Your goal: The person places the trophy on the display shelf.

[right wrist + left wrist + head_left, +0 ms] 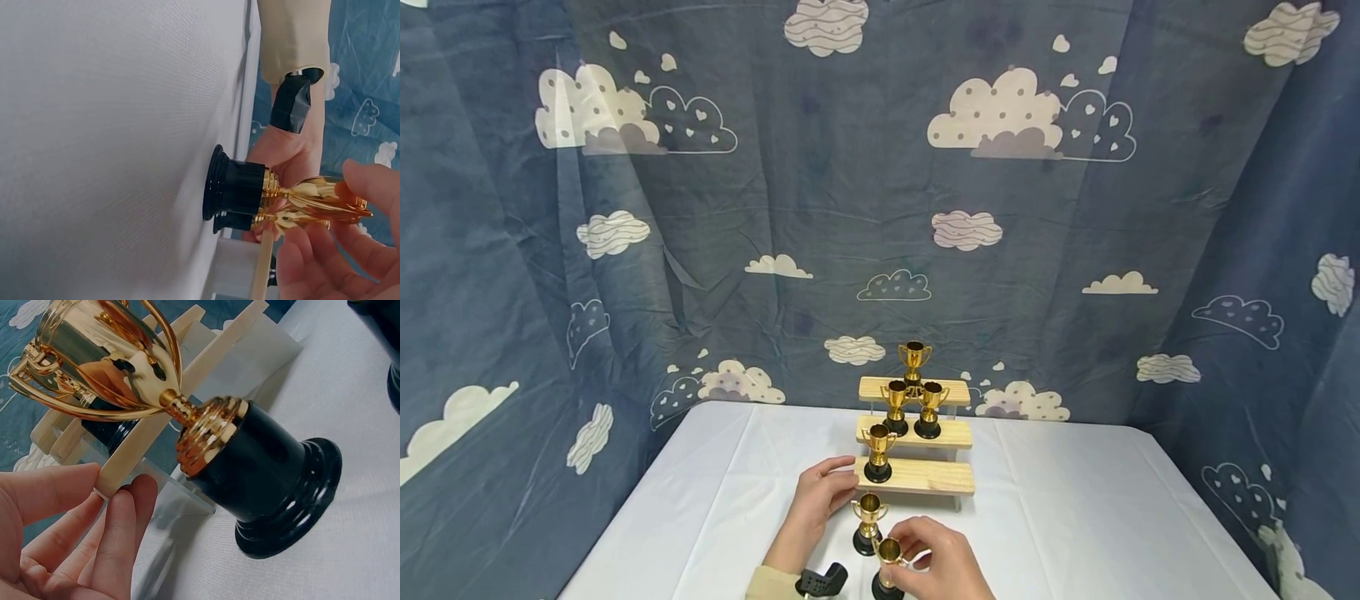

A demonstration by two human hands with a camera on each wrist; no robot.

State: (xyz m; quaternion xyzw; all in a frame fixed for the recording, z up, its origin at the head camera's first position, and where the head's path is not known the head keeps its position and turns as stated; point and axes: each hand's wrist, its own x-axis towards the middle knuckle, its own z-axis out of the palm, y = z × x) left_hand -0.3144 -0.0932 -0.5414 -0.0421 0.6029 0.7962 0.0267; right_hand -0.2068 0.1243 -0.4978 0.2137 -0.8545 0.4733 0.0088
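My left hand (820, 500) pinches the left end of the lowest board of a tiered wooden stand (936, 477). In the left wrist view its thumb (56, 490) is on one face of the board and fingers are on the other. My right hand (947, 560) holds a small gold trophy cup (322, 192) with a black base by its cup part. Just beyond stands a second trophy (868, 510) on the white cloth, in front of the stand. One more trophy (878, 446) is upright on the lowest board, near my left fingers.
Two trophies (895, 404) stand side by side on the middle board. The top board (955, 392) bears a single trophy (914, 358). A white cloth (1075, 508) covers the table, and a blue cloud-patterned curtain (850, 183) hangs behind and at the sides.
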